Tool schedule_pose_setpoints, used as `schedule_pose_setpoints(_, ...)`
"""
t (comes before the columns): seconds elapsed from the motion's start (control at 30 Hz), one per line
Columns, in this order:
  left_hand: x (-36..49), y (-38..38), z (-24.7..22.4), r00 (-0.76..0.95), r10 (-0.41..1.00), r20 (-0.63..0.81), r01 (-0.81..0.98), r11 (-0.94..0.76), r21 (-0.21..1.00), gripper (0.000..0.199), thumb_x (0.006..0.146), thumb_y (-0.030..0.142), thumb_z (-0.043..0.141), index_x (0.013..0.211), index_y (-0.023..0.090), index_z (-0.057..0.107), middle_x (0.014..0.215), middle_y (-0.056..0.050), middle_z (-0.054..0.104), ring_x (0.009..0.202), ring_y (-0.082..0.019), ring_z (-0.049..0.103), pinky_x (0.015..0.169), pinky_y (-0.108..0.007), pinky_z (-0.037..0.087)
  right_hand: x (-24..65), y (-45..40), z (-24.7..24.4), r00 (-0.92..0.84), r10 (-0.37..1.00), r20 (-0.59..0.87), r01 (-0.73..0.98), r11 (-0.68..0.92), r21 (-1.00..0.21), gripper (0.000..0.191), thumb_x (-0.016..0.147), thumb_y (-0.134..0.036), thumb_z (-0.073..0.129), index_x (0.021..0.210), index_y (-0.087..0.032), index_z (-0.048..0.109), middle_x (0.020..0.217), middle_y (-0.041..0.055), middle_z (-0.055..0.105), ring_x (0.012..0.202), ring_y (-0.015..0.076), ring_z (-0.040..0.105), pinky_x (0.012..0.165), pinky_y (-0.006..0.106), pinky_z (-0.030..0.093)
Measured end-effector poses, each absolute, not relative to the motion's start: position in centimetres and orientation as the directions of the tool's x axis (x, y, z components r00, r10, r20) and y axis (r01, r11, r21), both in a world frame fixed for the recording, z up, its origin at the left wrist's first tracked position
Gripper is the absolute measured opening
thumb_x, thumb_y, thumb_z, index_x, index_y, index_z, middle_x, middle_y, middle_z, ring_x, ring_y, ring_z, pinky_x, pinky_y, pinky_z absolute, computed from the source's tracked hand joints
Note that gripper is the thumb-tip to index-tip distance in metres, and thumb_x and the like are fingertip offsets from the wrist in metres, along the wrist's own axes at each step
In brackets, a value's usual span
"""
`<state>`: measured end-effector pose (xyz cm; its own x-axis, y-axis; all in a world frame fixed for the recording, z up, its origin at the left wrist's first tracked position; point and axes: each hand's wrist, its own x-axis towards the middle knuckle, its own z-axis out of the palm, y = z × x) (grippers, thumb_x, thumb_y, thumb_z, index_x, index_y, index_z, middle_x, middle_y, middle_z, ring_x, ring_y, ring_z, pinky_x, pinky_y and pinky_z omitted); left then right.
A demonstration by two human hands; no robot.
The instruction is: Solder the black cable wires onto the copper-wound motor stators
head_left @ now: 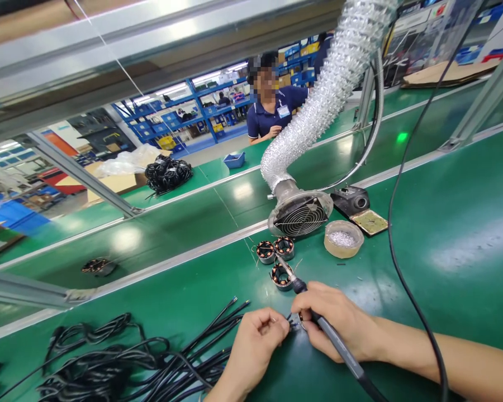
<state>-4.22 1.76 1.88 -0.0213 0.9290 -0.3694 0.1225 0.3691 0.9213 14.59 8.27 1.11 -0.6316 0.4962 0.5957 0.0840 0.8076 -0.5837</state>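
Observation:
My right hand (343,321) is closed around a soldering iron (335,338), its metal tip pointing up and away over the green bench. My left hand (260,340) is closed in a pinch on thin wire ends (293,322), close to the fingertips of my right hand. A small part between the two hands is mostly hidden by fingers. Just beyond the iron's tip sit three motor stators with copper windings: a left one (265,252), a back one (284,248) and a front one (281,277). Beside my left hand lie black cables (184,357) with stripped ends.
A fume extractor hood (302,215) hangs from a silver duct (314,111). Right of it are a round tub of solder bits (343,239) and an iron stand with sponge (366,215). Another stator (98,266) lies on the belt (171,234). A co-worker (272,111) is across.

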Motion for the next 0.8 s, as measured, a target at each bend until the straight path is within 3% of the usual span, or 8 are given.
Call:
schedule_pose_setpoints(0.27, -3.9, 1.9, 1.5, 0.008, 0.927, -0.375, 0.123, 0.372, 0.920, 0.041, 0.075, 0.052, 0.072, 0.069, 0.012, 0.069, 0.060, 0.002, 0.052, 0.060, -0.012, 0.039, 0.058, -0.024, 0.030, 14.9, 8.2, 0.6, -0.631, 0.504, 0.590, 0.037, 0.779, -0.626, 0.027, 0.083, -0.006, 0.050, 0.106, -0.021, 0.051, 0.076, -0.0008, 0.061, 0.068, 0.0146, 0.052, 0.067, 0.028, 0.041)
schedule_pose_setpoints(0.53, -3.6, 2.2, 2.2, 0.032, 0.946, -0.323, 0.253, 0.305, 0.918, 0.035, 0.082, 0.044, 0.064, 0.067, 0.013, 0.069, 0.061, 0.001, 0.053, 0.061, -0.013, 0.041, 0.059, -0.024, 0.034, 14.7, 8.1, 0.4, -0.600, 0.559, 0.572, 0.070, 0.749, -0.659, 0.034, 0.085, -0.006, 0.051, 0.115, -0.020, 0.051, 0.086, 0.0034, 0.060, 0.076, 0.0177, 0.051, 0.068, 0.028, 0.045)
schedule_pose_setpoints(0.8, -4.0, 1.7, 2.7, 0.088, 0.950, -0.298, 0.324, 0.256, 0.911, 0.031, 0.085, 0.039, 0.061, 0.077, 0.013, 0.074, 0.073, -0.005, 0.069, 0.068, -0.017, 0.055, 0.062, -0.024, 0.043, 14.9, 8.5, 1.5, -0.726, 0.531, 0.437, 0.042, 0.669, -0.742, 0.038, 0.085, -0.005, 0.051, 0.120, -0.022, 0.049, 0.090, 0.0023, 0.063, 0.081, 0.0165, 0.055, 0.070, 0.026, 0.047)
